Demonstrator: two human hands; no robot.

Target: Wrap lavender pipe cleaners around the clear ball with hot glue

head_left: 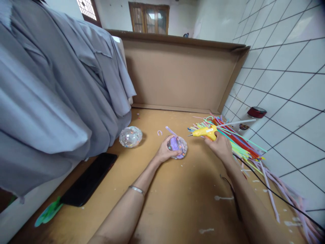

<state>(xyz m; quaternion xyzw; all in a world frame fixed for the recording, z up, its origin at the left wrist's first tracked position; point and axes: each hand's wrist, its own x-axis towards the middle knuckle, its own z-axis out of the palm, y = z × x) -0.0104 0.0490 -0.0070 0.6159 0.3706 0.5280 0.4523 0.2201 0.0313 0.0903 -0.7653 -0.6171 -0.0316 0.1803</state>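
My left hand [166, 149] is closed round a clear decorated ball [182, 145] with purple strips on its side, resting at the middle of the table. A purple pipe cleaner piece [170, 130] sticks out just beyond the fingers. My right hand [220, 145] grips a yellow hot glue gun [205, 132], its metal tip pointing left toward the ball, a short gap apart. A glue stick [236, 122] juts from the gun's back. Left of my left hand stands a second clear ball [130, 137] with coloured bits. Between the balls lies a small curved purple piece [159, 133].
Colourful pipe cleaners [237, 142] are heaped along the tiled wall [286, 88]. A black cord [271, 188] runs beside my right arm. A black phone-like slab [88, 179] lies at left, near grey cloth [63, 84]. A cardboard panel [177, 74] closes the table's [177, 210] back.
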